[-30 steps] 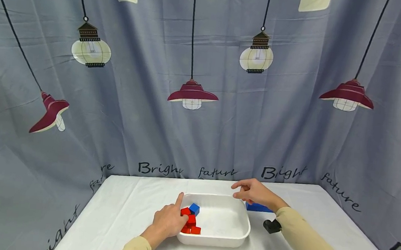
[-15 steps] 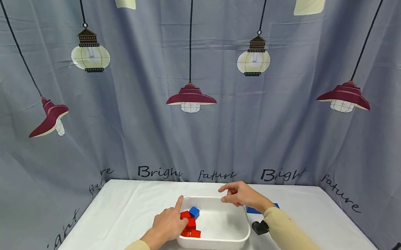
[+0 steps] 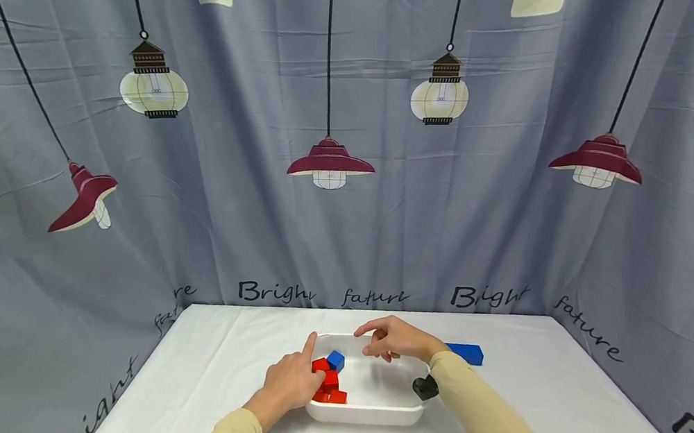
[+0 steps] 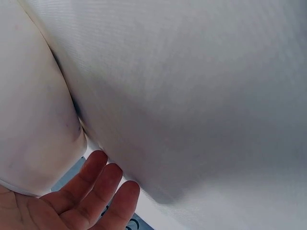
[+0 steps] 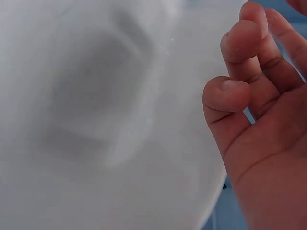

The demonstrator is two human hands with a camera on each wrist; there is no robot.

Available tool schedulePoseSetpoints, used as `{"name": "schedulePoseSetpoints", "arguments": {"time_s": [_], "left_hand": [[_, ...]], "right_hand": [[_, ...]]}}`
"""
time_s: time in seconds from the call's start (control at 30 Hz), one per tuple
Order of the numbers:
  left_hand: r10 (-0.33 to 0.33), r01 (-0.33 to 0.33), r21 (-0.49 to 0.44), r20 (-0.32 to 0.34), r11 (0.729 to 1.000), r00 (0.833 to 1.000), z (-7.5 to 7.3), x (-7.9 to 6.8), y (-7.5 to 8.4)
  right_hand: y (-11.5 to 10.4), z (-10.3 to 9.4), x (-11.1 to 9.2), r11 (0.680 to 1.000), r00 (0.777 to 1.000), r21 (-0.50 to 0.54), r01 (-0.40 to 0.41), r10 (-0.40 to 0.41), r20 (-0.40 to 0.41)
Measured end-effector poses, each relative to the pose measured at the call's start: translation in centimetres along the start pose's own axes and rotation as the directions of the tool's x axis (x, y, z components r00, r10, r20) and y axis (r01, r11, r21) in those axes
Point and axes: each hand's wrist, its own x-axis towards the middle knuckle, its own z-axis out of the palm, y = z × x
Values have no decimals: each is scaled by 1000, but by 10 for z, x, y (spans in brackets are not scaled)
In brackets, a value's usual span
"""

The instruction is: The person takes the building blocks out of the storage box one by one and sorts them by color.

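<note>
A white rectangular tub (image 3: 365,415) stands on the table, with several red cubes (image 3: 330,381) and a blue cube (image 3: 336,360) gathered along its left side. My left hand (image 3: 288,385) holds the tub's left wall, thumb over the rim and index finger pointing along it. In the left wrist view, other fingers (image 4: 122,199) lie under the outside of the tub wall (image 4: 38,105). Above the tub's far right part hovers my right hand (image 3: 401,339), fingers loosely bent and holding nothing. The right wrist view shows those bent fingers (image 5: 230,96) over the white tub (image 5: 96,72).
A long blue block (image 3: 465,353) lies on the white-covered table (image 3: 530,401) behind and right of the tub, partly hidden by my right forearm. A grey curtain (image 3: 239,164) printed with lamps hangs behind the table's back edge.
My right hand has moved left from the tub's far right corner to over its inside, uncovering more of the blue block. The left hand, tub and cubes stay in place.
</note>
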Motion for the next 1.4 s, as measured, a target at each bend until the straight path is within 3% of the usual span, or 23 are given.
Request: {"name": "schedulePoseSetpoints", "arguments": {"time_s": [0.8, 1.1, 1.4], "left_hand": [[2, -2, 0, 15, 1000, 1000, -1, -2, 0], [10, -10, 6, 10, 1000, 1000, 1, -3, -2], [8, -8, 6, 5, 1000, 1000, -1, 0, 1]], "right_hand": [[25, 44, 26, 999, 997, 19, -25, 24, 77], [23, 52, 28, 1000, 999, 11, -27, 27, 44], [22, 47, 29, 999, 1000, 8, -31, 31, 1]]}}
